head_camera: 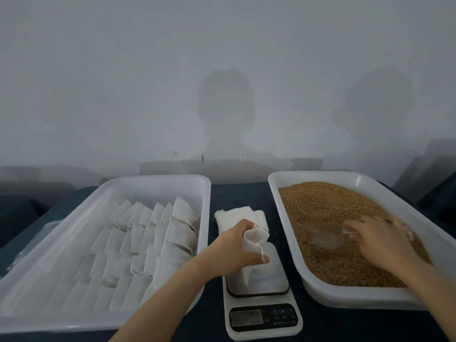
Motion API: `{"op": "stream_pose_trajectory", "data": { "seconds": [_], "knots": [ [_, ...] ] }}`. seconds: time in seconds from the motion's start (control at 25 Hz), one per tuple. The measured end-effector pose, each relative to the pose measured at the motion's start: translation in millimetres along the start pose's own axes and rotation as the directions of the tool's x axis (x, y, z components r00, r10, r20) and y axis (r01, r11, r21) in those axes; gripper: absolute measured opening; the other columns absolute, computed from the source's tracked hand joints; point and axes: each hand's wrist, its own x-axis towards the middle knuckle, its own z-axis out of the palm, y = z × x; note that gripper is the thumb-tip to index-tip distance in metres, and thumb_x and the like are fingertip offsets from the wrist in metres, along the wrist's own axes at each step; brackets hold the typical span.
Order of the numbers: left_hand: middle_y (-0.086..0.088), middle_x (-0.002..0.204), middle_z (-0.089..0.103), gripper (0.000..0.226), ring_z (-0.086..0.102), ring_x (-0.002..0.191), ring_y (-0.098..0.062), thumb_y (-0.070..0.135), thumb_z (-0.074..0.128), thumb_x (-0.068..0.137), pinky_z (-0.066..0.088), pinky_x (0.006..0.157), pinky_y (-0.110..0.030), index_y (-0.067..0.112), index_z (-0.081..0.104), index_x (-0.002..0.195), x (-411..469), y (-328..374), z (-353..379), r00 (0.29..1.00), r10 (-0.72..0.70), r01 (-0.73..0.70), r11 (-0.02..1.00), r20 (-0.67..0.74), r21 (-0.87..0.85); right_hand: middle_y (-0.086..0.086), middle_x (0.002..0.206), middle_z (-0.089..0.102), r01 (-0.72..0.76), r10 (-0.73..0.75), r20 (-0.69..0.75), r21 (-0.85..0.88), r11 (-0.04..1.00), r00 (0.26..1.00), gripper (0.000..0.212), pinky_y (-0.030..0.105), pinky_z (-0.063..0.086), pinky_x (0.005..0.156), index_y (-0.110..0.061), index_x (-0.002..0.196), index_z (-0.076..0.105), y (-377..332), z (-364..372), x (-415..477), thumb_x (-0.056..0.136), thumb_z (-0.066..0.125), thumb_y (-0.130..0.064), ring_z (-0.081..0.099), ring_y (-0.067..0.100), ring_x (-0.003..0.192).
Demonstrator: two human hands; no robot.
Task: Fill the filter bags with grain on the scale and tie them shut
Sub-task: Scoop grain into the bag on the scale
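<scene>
Head view: a bag is being pinched over the scale by the left grip, a scoop being clasped by the right grip.

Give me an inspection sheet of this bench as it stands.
Surface: dark blue table, carrying two white trays and a scale.
Job's things: left tray holds rows of white bags; right tray holds grain; scale sits between them, display unreadable; stack of empty bags lies behind the scale; clear scoop sits in the grain.
Clutter: what looks like clear plastic left of the left tray.
Hands: left hand grips a filter bag over the scale's platform; right hand holds the scoop's handle.
Cables: nothing seen.
Surroundings: plain pale wall with shadows.
</scene>
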Motion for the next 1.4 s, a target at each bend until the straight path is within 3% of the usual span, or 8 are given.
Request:
{"op": "stream_pose_trajectory", "data": {
  "seconds": [0.12, 0.32, 0.44, 0.6, 0.8, 1.08, 1.24, 1.4],
  "knots": [
    [0.011, 0.114, 0.051, 0.058, 0.056, 0.094, -0.011, 0.045, 0.076, 0.075, 0.05, 0.079, -0.02, 0.037, 0.039, 0.12, 1, -1, 0, 1.0, 0.004, -0.004, 1.0, -0.001, 0.007, -0.018, 0.108, 0.06, -0.023, 0.021, 0.014, 0.133, 0.991, 1.0, 0.028, 0.038, 0.028, 0.099, -0.047, 0.118, 0.054, 1, 7, 3, 0.093, 0.05, -0.034, 0.052, 0.007, 0.108],
    [0.009, 0.116, 0.051, 0.061, 0.056, 0.096, -0.011, 0.044, 0.076, 0.076, 0.05, 0.082, -0.021, 0.034, 0.039, 0.124, 2, 0, 0, 1.0, 0.006, -0.006, 1.0, -0.006, 0.017, -0.016, 0.118, 0.063, -0.075, 0.036, 0.111, 0.368, 0.927, 0.993, 0.027, 0.05, 0.035, 0.105, -0.045, 0.114, 0.059, 16, 4, -1, 0.09, 0.057, -0.034, 0.056, 0.013, 0.112],
    [0.01, 0.115, 0.051, 0.06, 0.056, 0.094, -0.01, 0.044, 0.075, 0.077, 0.049, 0.079, -0.019, 0.034, 0.039, 0.123, 1, 0, 0, 1.0, 0.011, -0.011, 1.0, -0.008, 0.013, -0.013, 0.12, 0.063, -0.095, 0.052, 0.119, 0.394, 0.914, 0.992, 0.03, 0.049, 0.037, 0.104, -0.041, 0.117, 0.06, 22, 1, -7, 0.089, 0.06, -0.032, 0.056, 0.015, 0.113],
    [0.01, 0.115, 0.051, 0.059, 0.056, 0.096, -0.011, 0.043, 0.076, 0.077, 0.05, 0.083, -0.021, 0.035, 0.039, 0.122, 2, 0, 0, 1.0, 0.005, -0.005, 1.0, -0.009, -0.001, -0.01, 0.12, 0.064, -0.103, 0.033, 0.158, 0.454, 0.885, 0.987, 0.031, 0.037, 0.042, 0.095, -0.036, 0.118, 0.061, 25, -7, -13, 0.088, 0.061, -0.027, 0.058, 0.013, 0.106],
    [0.011, 0.116, 0.051, 0.057, 0.055, 0.097, -0.009, 0.043, 0.075, 0.078, 0.049, 0.082, -0.018, 0.036, 0.039, 0.121, 2, 0, 0, 1.0, 0.023, -0.023, 0.999, -0.012, 0.022, -0.012, 0.118, 0.065, -0.106, 0.014, 0.189, 0.489, 0.866, 0.982, 0.031, 0.04, 0.044, 0.098, -0.038, 0.116, 0.062, 26, -14, -19, 0.087, 0.064, -0.028, 0.058, 0.012, 0.107],
    [0.011, 0.116, 0.051, 0.058, 0.056, 0.099, -0.011, 0.043, 0.075, 0.077, 0.052, 0.089, -0.025, 0.036, 0.038, 0.121, 3, -1, 1, 1.0, 0.017, -0.017, 1.0, -0.005, 0.013, -0.011, 0.117, 0.065, -0.136, 0.045, 0.185, 0.516, 0.846, 0.982, 0.03, 0.04, 0.045, 0.095, -0.045, 0.11, 0.062, 25, -23, -25, 0.084, 0.066, -0.028, 0.058, 0.012, 0.104],
    [0.011, 0.116, 0.051, 0.059, 0.056, 0.098, -0.011, 0.045, 0.076, 0.076, 0.052, 0.086, -0.023, 0.038, 0.038, 0.121, 3, -1, 1, 1.0, 0.015, -0.015, 1.0, 0.0, 0.011, -0.008, 0.114, 0.067, -0.127, 0.049, 0.152, 0.558, 0.82, 0.987, 0.034, 0.037, 0.046, 0.09, -0.049, 0.102, 0.057, 20, -34, -31, 0.083, 0.067, -0.023, 0.056, 0.008, 0.093],
    [0.012, 0.116, 0.051, 0.061, 0.056, 0.098, -0.011, 0.046, 0.076, 0.074, 0.052, 0.086, -0.024, 0.039, 0.038, 0.121, 2, -2, 1, 1.0, 0.007, -0.007, 1.0, 0.007, -0.008, -0.005, 0.116, 0.066, -0.089, 0.027, 0.107, 0.624, 0.777, 0.994, 0.037, 0.038, 0.047, 0.091, -0.049, 0.102, 0.054, 9, -58, -35, 0.083, 0.065, -0.019, 0.058, 0.011, 0.094]
  ]
}}
